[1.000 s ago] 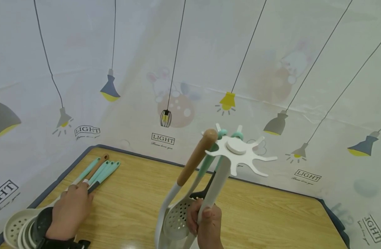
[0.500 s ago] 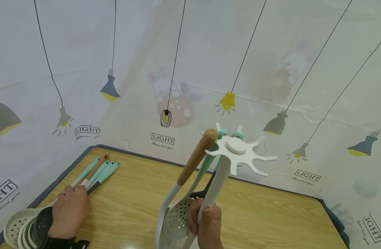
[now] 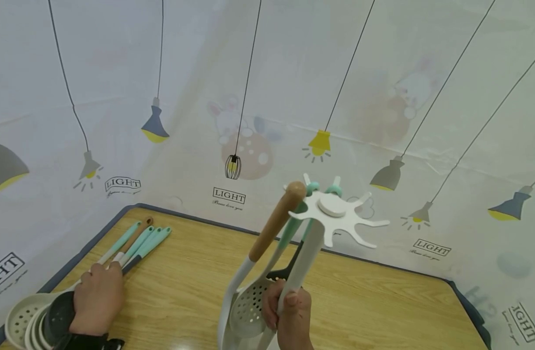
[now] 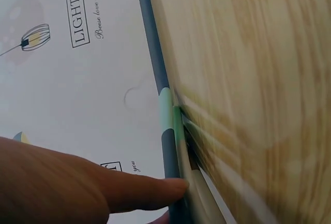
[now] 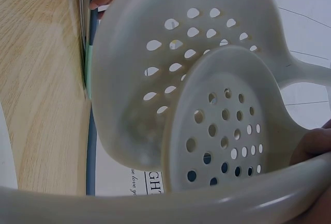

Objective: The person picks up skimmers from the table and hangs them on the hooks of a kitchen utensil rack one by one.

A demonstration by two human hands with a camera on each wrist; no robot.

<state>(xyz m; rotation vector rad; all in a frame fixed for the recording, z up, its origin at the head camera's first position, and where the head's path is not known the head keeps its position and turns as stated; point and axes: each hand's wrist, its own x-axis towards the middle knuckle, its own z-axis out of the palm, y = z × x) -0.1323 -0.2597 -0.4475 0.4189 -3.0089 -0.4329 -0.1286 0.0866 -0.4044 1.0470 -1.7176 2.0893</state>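
Observation:
My left hand (image 3: 100,296) grips a bundle of kitchen utensils lying at the table's left. Their mint and brown handles (image 3: 152,241) point away; pale and dark heads, including a skimmer (image 3: 20,316), overlap beside the wrist. In the left wrist view, a fingertip (image 4: 176,189) touches a dark handle section. My right hand (image 3: 293,311) holds the pale pole (image 3: 305,255) of a utensil stand, tilted. Its white hooked top (image 3: 330,206) carries a brown-handled utensil (image 3: 276,221) and mint-handled ones. In the right wrist view, a skimmer (image 5: 178,6) hangs behind another perforated head (image 5: 248,84).
The wood-patterned tabletop (image 3: 372,301) has a dark blue edge (image 3: 381,265). Behind it hangs a pale backdrop (image 3: 197,97) printed with lamps. The raised stand hides part of the table's middle.
My left hand has shifted slightly left along the bundle, and the mint handle ends have moved a little to the right. My right hand and the stand stay put.

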